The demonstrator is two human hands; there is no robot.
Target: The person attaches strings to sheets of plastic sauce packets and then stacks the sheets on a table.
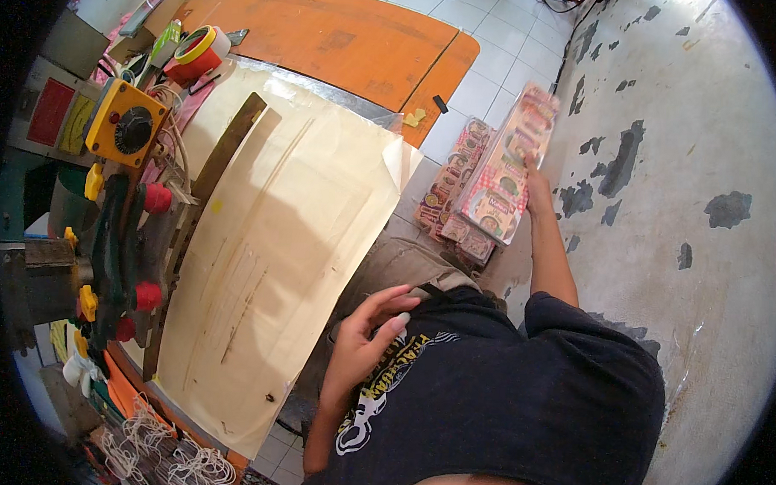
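Note:
My right arm reaches out to the right, and my right hand (534, 177) grips the edge of a long pack of printed card sleeves (497, 193), pink and red with food pictures. The pack is slightly smeared by motion; my fingers are partly hidden behind or against it. Beneath and beside it lie more stacks of similar printed card sleeves (452, 181), low down next to the wall. My left hand (373, 334) hovers in front of my dark shirt, above my lap, with its fingers loosely bent and apart, holding nothing.
A cream sheet (259, 264) covers the worktable at left, with a wooden bar (211, 168) along it. Behind stands a machine with a yellow dial box (127, 124) and red knobs. An orange board (327, 35) lies beyond; a peeling wall (663, 209) rises at right. White string (196, 467) lies lower left.

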